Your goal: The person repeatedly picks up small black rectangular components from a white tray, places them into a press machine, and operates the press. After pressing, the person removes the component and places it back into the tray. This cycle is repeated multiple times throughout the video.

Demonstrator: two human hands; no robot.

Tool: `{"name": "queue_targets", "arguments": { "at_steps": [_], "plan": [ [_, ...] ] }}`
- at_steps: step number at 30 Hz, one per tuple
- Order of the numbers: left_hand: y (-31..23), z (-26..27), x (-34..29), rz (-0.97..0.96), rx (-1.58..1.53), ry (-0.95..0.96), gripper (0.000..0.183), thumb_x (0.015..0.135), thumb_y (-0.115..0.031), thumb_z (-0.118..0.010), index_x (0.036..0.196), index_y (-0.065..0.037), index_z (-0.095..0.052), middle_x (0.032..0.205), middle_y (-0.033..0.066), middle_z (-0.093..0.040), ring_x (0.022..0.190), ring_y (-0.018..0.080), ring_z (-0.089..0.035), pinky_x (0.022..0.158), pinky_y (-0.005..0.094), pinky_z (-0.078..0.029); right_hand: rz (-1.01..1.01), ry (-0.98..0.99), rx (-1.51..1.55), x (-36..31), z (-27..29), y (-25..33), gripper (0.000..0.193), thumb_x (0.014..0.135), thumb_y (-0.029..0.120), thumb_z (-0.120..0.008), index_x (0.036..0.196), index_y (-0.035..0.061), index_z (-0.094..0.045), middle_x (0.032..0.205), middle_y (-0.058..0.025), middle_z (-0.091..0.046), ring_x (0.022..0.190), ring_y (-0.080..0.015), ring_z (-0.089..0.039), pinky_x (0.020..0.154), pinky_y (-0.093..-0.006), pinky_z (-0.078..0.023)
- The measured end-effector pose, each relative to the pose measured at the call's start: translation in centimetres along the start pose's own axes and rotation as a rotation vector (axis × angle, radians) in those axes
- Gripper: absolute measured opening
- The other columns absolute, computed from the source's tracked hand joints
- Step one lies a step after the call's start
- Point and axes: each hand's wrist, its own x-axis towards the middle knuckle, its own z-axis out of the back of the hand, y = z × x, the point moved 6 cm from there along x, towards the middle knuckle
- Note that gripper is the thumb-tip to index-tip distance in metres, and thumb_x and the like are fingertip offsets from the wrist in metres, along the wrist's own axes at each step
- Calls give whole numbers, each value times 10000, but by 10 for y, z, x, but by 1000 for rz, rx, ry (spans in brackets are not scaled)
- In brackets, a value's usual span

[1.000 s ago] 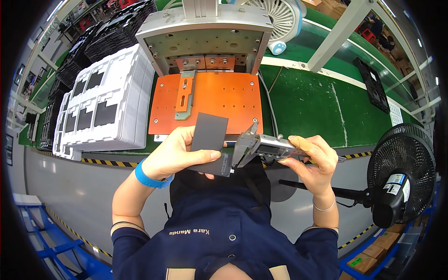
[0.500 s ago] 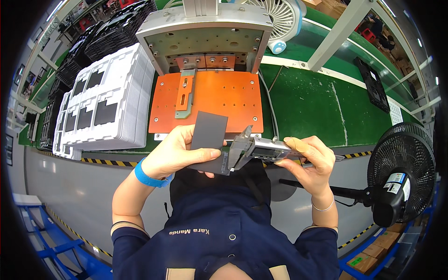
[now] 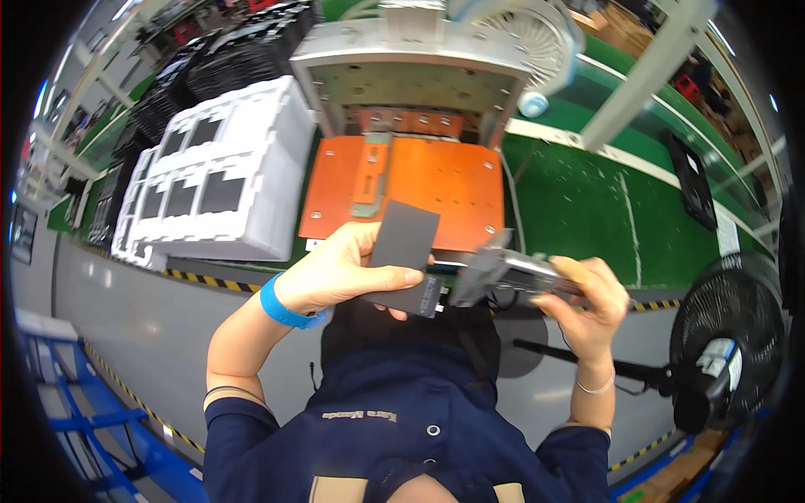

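Note:
My left hand (image 3: 344, 272) is closed on a flat dark grey battery cell (image 3: 406, 239), thumb on its face and fingers behind. The cell tilts slightly, and small pale tabs show on its right edge beside a printed strip. To its right, my right hand (image 3: 591, 302) grips a digital caliper (image 3: 511, 277) by its body, between thumb and fingers. The caliper is blurred by motion; its jaws point at the cell's tabbed edge with a small gap between. Beyond both hands is the orange plate (image 3: 444, 180) of a press fixture, with a slotted orange block (image 3: 371, 176) on it.
White trays (image 3: 277, 184) holding dark flat pieces stand stacked at the left, black trays (image 3: 226, 71) behind them. A white-and-blue fan (image 3: 545, 50) stands behind the fixture. A black fan (image 3: 725, 327) is at the right, near the green bench (image 3: 579, 201).
My view has shifted, so the bench and fixture appear farther right. The caliper jaws have drawn away to the right from the cell's edge. My left hand keeps its grip.

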Motion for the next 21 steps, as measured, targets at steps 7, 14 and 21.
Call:
{"name": "queue_targets", "arguments": {
  "at_steps": [7, 14, 21],
  "plan": [
    [-130, 147, -59, -332, 917, -726, 285, 948, -211, -624, 1176, -42, -640, 1019, 87, -690, 818, 157, -678, 601, 318, -516, -293, -186, -19, -10, 58, -125, 396, 792, 20, -761, 1170, -27, -654, 823, -6, -530, 706, -68, -480, 593, -200, -384],
    [-104, 242, -30, -317, 1661, -1137, 276, 908, -174, -553, 1142, -217, -693, 1016, 94, -634, 925, 335, -649, 781, 442, -532, -561, -209, -553, -23, 64, -280, 499, 743, 417, -823, 1122, 111, -716, 665, -17, -534, 588, -164, -499, 555, -328, -409],
    [-77, 242, -25, -378, 1412, -748, 471, 891, -52, -541, 1357, -112, -564, 1340, 223, -553, 1222, 382, -543, 1029, 414, -443, -580, -239, -698, -30, 63, -301, 458, 789, 420, -776, 1091, 80, -717, 884, -94, -574, 806, -284, -603, 728, -391, -482]
  ]
}}
